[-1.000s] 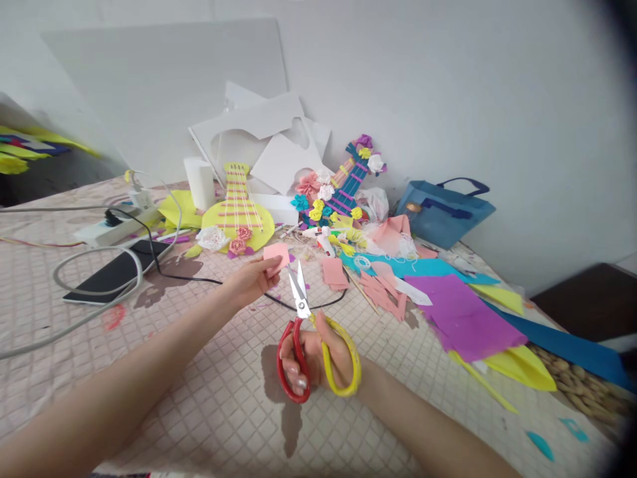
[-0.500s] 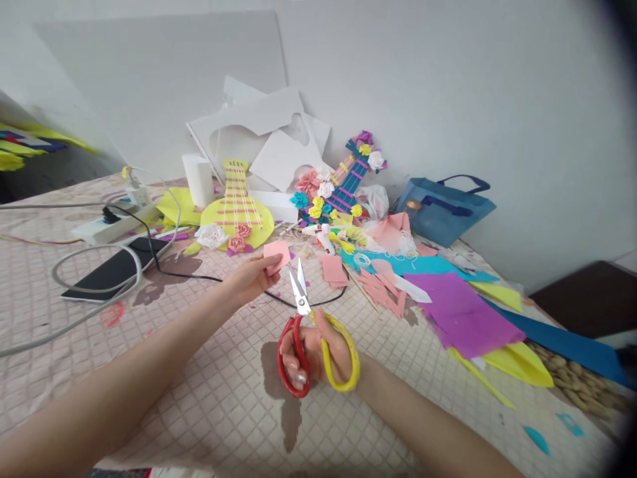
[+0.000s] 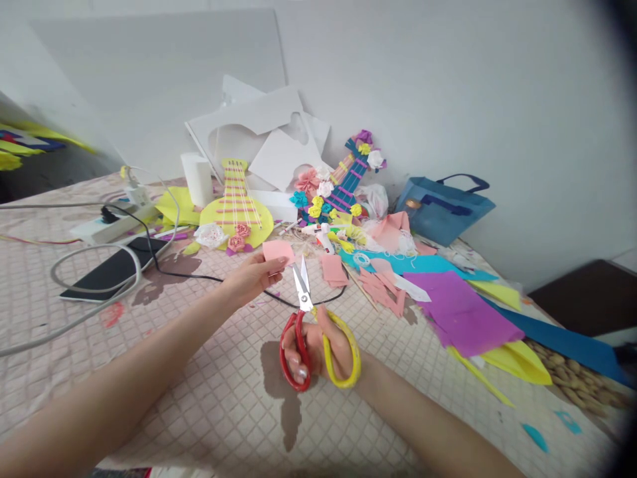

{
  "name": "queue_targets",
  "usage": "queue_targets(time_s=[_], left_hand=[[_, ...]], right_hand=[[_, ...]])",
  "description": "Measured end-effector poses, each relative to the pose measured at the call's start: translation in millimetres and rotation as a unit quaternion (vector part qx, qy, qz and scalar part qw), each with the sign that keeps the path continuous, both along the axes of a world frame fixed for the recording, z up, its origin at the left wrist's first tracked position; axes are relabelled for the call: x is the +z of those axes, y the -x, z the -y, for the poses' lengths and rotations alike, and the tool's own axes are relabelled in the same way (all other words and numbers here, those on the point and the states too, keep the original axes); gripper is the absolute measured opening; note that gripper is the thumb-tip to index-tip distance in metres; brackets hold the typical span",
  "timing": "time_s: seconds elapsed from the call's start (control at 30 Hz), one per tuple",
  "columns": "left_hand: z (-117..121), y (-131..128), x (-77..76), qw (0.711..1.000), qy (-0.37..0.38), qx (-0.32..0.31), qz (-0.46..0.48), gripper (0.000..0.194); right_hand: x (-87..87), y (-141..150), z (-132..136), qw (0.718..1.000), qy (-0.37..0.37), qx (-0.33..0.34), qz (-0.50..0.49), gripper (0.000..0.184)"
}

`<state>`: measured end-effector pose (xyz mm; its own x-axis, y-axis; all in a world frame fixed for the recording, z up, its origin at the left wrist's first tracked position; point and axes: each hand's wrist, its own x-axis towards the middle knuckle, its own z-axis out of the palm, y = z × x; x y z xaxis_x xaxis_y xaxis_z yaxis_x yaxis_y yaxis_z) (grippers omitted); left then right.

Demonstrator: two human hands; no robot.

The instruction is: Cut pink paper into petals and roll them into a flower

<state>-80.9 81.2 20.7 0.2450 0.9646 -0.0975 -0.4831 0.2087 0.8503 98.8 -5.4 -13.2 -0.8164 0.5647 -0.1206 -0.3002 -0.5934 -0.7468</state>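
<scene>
Between thumb and fingers, my left hand (image 3: 255, 277) pinches a small piece of pink paper (image 3: 277, 251) above the table. My right hand (image 3: 323, 348) has its fingers through the handles of a pair of scissors (image 3: 304, 297), one handle red and one yellow. The blades stand slightly apart and point away from me, their tips close to the right side of the held paper. A small stack of pink paper squares (image 3: 333, 270) lies just beyond the scissors, with cut pink strips (image 3: 385, 292) to its right.
A yellow paper guitar (image 3: 237, 216) with strings and a flower-covered blue one (image 3: 348, 182) stand at the back. A glue gun (image 3: 323, 237) lies before them. Purple paper (image 3: 460, 312) and a blue bag (image 3: 445, 209) are right; a power strip (image 3: 117, 226), cables and a black tablet-like slab (image 3: 117, 269) left.
The pink paper in my left hand has turned and shifted slightly right. My right hand has moved the scissors a little to the right and the blades sit slightly closer together.
</scene>
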Motion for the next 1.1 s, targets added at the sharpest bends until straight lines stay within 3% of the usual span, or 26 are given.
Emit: queue_targets(time_s=[0.2,0.53,1.1], left_hand=[[0.2,0.1,1.8,1.000,0.001,0.009,0.011,0.014],[4.7,0.8,7.0,0.997,-0.042,-0.058,-0.007,0.028],[5.6,0.3,7.2,0.996,-0.068,-0.053,-0.015,0.030]], right_hand=[[1.3,-0.8,0.6,1.000,-0.001,-0.006,0.002,0.081],[1.5,0.8,0.8,0.999,-0.008,0.007,-0.036,0.083],[4.6,3.6,4.8,0.996,0.040,-0.004,-0.075,0.070]])
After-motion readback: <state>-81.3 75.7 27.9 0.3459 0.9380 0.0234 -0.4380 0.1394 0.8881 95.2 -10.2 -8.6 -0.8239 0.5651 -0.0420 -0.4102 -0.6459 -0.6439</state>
